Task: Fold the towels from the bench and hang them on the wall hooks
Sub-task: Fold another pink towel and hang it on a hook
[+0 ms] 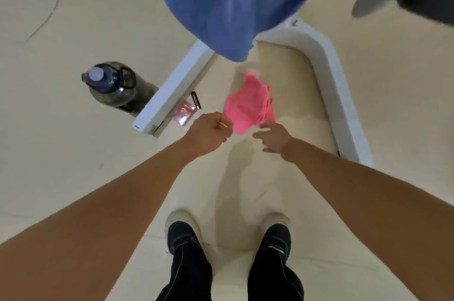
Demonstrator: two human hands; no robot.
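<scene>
I have the pink towel [248, 104] lying crumpled on the bench [326, 74], towards its near end. It looks light, soft and limp, so I'd pinch two corners. My left hand [208, 135] pinches its near-left corner; my right hand [274, 137] hovers beside it, fingers loosely spread. A blue towel [233, 1] hangs above.
</scene>
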